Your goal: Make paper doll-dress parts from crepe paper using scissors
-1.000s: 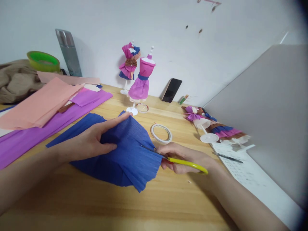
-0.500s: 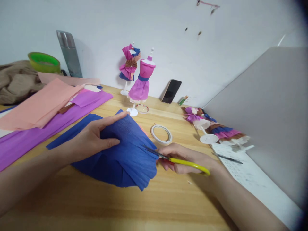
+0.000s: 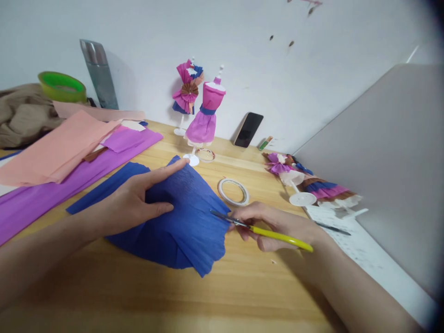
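A wide sheet of blue crepe paper (image 3: 180,222) with a wavy right edge is held over the table in front of me. My left hand (image 3: 138,194) grips it from the left, thumb and index finger spread across the top; its other fingers are hidden. In my right hand (image 3: 270,224) is a pair of scissors (image 3: 277,237) with a yellow handle. Their blades point left and lie against the right part of the sheet, near its edge. Just beyond the blades, a white roll of tape (image 3: 233,192) rests flat on the table.
Two small dress forms, one in a pink and purple dress (image 3: 204,115), stand near the wall beside a leaning phone (image 3: 249,130). More dressed forms (image 3: 322,189) lie at right, by a written sheet (image 3: 367,259) and pen. Purple paper (image 3: 86,171), peach paper (image 3: 62,148) and a bottle (image 3: 100,76) are at left.
My right hand and the scissors have drawn back slightly to the right, and the blades look closer together. My left hand keeps its place on the blue paper.
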Action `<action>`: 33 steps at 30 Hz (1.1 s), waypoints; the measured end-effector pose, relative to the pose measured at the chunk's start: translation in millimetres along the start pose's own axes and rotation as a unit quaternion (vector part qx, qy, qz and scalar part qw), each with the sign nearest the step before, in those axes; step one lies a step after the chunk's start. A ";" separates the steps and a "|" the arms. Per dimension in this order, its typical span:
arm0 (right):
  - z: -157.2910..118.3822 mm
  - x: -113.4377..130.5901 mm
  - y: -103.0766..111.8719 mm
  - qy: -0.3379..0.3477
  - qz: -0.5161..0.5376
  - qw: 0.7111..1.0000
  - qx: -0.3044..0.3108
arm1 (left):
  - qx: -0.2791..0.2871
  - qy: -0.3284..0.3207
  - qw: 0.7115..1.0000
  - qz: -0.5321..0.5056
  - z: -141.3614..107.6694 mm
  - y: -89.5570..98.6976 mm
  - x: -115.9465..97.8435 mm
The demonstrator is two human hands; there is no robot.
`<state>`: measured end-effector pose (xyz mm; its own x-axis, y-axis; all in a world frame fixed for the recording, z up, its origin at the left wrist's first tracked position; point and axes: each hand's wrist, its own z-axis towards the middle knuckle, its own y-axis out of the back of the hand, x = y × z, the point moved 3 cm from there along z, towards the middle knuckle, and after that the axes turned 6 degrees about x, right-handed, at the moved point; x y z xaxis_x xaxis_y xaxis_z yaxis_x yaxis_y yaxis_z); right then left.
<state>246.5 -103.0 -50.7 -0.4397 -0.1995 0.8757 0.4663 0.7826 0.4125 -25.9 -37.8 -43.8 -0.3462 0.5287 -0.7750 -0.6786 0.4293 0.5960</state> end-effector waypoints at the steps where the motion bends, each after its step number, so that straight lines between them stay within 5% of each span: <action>1: -0.4 0.4 1.2 0.000 -0.012 1.000 0.000 | 0.003 0.000 1.000 0.002 -0.1 0.5 -0.6; 12: 12.1 9.2 1.2 0.021 -0.059 0.998 -0.004 | 0.009 -0.003 1.000 -0.001 0.8 -1.7 2.5; 23: 11.0 -0.7 -3.9 0.037 0.021 0.999 -0.017 | -0.009 -0.013 1.000 0.004 -0.2 -0.3 2.5; 33: 10.8 -6.7 -8.5 0.038 0.037 0.997 -0.051 | 0.038 0.013 0.997 -0.072 0.3 -3.3 3.3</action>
<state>237.2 -102.0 -62.8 -0.3429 -0.1913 0.9197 0.5729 0.7333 0.3661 -24.7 -37.2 -48.3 -0.2669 0.4385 -0.8582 -0.6714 0.5542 0.4920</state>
